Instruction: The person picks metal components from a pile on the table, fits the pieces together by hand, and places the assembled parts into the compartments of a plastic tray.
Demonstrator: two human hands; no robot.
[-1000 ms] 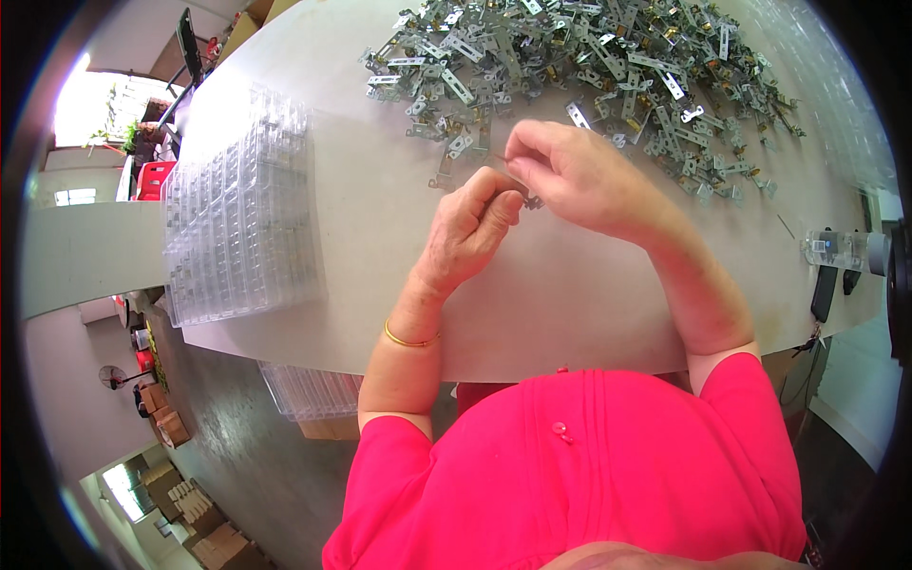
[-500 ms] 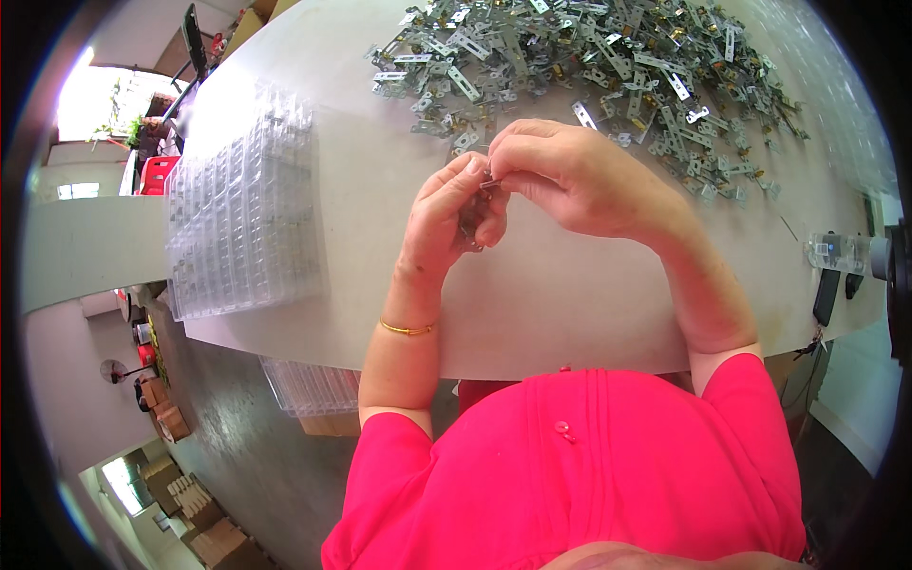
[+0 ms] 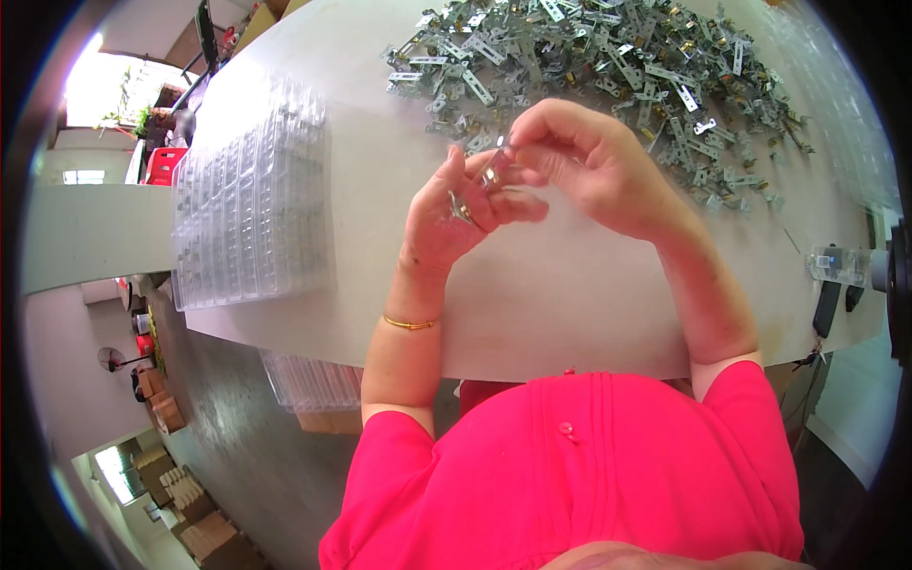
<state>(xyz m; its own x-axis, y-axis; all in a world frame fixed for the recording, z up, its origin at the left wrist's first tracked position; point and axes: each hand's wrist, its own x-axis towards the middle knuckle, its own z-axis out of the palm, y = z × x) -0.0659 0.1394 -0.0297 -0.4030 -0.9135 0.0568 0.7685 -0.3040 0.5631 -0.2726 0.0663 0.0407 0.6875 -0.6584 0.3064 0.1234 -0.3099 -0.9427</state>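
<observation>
Clear plastic trays (image 3: 252,214) are stacked at the left of the white table (image 3: 570,313), their small pockets lined up in rows, and a second stack of the same trays (image 3: 309,380) is seen below the table edge. None of these has been touched or shifted over the last second.

Next to the right, the left hand (image 3: 451,214) is raised off the table with its palm turned inward and its fingers curled. A small metal piece (image 3: 489,171) is pinched between its thumb and fingertips, with a brass-coloured bit showing lower in the grip. A second ago this hand was held lower and flatter, close to the table surface; it has since been lifted and rotated, so the piece is now presented upward. A thin gold bangle (image 3: 408,324) is worn on the wrist.

The right hand (image 3: 589,161) is met at the same piece, its thumb and forefinger pressed together on the upper end. It has been drawn back from the edge of the heap and brought closer in over the last second. From this it is judged that one piece has been picked out and is now being worked or fitted between both hands, not yet placed in any tray.

Further right and above, the heap of metal brackets (image 3: 627,66) is spread across the table, apparently unchanged. A clear tape dispenser (image 3: 836,264) is seen at the far right edge.
</observation>
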